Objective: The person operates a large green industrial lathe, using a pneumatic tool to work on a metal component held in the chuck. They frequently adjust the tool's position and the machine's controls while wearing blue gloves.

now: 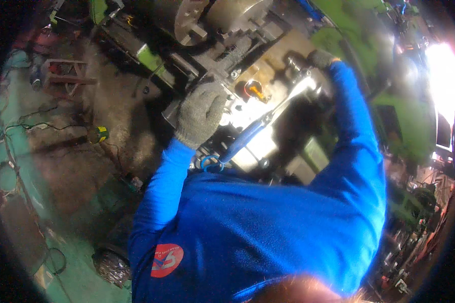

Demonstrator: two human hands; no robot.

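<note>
Saw gloved left hand (202,112) at left edge of machine slide (289,46), with fingers close together; could not tell grip from mere contact. Saw gloved right hand (320,59) by right edge, too dark to tell finger state. Noted yellow piece (256,91) between both hands, blue-handled tool (244,141) aslant along near edge.

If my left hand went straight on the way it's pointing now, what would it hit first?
Your left hand would probably first meet the grey metal part just beyond it, before the big metal cylinder. Depth is unclear in this view, so it might pass above.
</note>
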